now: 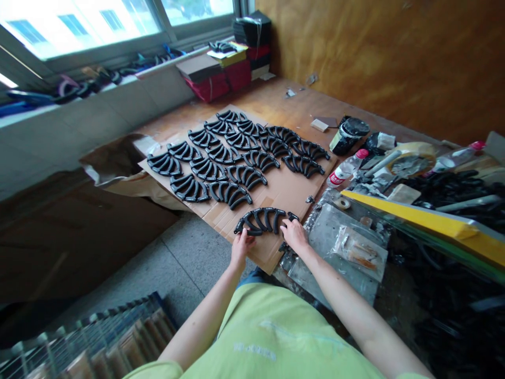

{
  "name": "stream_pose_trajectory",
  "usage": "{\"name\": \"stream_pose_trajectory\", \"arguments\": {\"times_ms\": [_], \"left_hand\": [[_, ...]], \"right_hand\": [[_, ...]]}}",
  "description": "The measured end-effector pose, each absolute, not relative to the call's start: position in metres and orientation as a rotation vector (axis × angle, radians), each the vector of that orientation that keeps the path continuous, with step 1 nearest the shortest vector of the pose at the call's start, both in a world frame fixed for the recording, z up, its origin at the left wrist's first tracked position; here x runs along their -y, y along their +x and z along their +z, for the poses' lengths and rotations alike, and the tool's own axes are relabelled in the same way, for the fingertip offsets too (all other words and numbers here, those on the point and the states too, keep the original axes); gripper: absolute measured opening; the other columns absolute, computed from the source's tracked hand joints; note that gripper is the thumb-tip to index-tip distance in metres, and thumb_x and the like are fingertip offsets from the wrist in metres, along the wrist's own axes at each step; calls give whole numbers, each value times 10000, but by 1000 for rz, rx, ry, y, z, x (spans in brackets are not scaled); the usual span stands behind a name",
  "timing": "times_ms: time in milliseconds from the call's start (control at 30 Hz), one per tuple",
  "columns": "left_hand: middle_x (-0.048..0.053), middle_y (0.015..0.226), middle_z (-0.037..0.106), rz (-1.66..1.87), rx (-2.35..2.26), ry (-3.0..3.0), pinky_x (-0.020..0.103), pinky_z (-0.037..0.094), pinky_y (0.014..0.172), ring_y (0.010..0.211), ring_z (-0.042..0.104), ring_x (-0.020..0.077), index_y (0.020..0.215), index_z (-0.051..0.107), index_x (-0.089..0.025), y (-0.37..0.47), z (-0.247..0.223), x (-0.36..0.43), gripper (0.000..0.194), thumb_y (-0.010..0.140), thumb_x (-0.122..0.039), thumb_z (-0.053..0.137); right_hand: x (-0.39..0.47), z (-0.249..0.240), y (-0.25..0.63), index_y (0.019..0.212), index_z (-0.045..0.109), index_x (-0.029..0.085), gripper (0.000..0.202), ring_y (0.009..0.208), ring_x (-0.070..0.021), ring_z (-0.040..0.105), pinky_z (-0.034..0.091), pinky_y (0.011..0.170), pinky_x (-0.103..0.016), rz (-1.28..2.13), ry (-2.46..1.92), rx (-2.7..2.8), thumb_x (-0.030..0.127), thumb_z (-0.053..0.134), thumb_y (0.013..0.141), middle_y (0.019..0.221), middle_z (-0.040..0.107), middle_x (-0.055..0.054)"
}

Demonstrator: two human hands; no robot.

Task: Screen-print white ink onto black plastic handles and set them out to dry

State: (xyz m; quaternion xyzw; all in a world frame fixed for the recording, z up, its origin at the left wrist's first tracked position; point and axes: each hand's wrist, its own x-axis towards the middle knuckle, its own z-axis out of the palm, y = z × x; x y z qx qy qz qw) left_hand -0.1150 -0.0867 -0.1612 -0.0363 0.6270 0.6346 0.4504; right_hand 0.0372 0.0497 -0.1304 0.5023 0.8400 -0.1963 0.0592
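Note:
Black, glossy curved pieces that look like handles lie in fan-shaped groups on a flat cardboard sheet (272, 197). The nearest group (265, 218) is a short row at the sheet's front. My left hand (242, 246) is at the left end of this row, its fingertips closed on the lowest curved piece (252, 232). At the row's right end, my right hand (295, 234) pinches another black curved piece (292, 216), mostly hidden by the fingers. Farther back, several more fans (229, 195) cover the cardboard.
To the right, a plastic bottle (347, 167), a dark tub (349, 134) and a tape roll (412, 158) stand on the cluttered bench. A yellow-edged board (418, 210) juts out there. Stacked boxes (209, 79) sit at the back by the window.

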Motion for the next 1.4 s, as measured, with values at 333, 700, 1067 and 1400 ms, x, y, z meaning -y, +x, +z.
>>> {"name": "stream_pose_trajectory", "arguments": {"times_ms": [333,700,1067,1400], "left_hand": [[154,1237,643,1544,-1551,-27,328,567,767,1050,641,250,1114,632,-132,-123,-162,86,434,852,-476,594],[147,1266,636,1539,-1491,-97,365,576,774,1021,662,253,1106,625,-155,-129,-168,87,401,838,-453,622],[170,1361,565,1625,-1308,-11,381,571,792,1173,603,275,1233,542,-166,-128,-160,39,433,909,-452,501],[184,1124,682,1482,-1330,252,368,553,733,1038,653,283,952,584,-140,-157,-131,-60,488,817,-607,543]], "right_hand": [[-62,-133,26,1220,639,188,335,1033,-168,583,400,969,-254,-917,1417,-2584,299,502,935,1115,621,-98],[-17,-122,-30,1220,575,276,412,1243,-346,338,430,898,-495,-584,1309,-2640,250,607,810,1391,417,-110],[-60,-130,-35,1188,591,260,351,1224,-312,380,383,942,-492,-657,1601,-2600,354,596,851,1346,480,-96],[-171,-124,-61,1239,580,209,440,1238,-368,384,391,930,-551,-650,2108,-2243,420,585,852,1327,471,-153]]}}
